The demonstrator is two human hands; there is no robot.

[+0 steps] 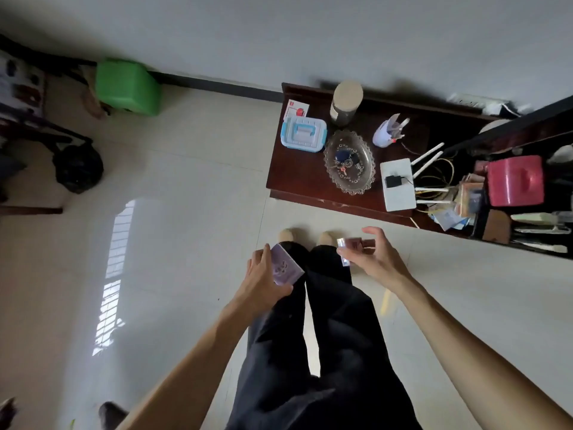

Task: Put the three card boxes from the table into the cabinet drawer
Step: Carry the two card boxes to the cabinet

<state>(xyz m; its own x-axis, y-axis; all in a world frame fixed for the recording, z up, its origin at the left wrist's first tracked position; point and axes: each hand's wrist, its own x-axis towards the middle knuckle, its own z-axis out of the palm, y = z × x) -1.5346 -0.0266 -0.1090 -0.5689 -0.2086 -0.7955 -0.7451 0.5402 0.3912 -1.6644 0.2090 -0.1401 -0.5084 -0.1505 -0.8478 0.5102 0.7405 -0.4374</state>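
I stand over a tiled floor and look down past my dark trousers. My left hand [263,279] grips a purple card box [285,266] by its edges, held above my left leg. My right hand [370,254] holds a dark reddish card box with a shiny wrapper [352,246], blurred by motion; whether it is one box or two stacked I cannot tell. The dark wooden cabinet [297,178] stands ahead to the right. No drawer front shows from this angle.
On the cabinet top sit a blue-and-white lidded box [304,131], a glass dish with keys [348,162], a round canister [345,102], a white router [398,184] and a red box [514,180]. A green stool [127,86] and a black bag [77,167] stand at the left.
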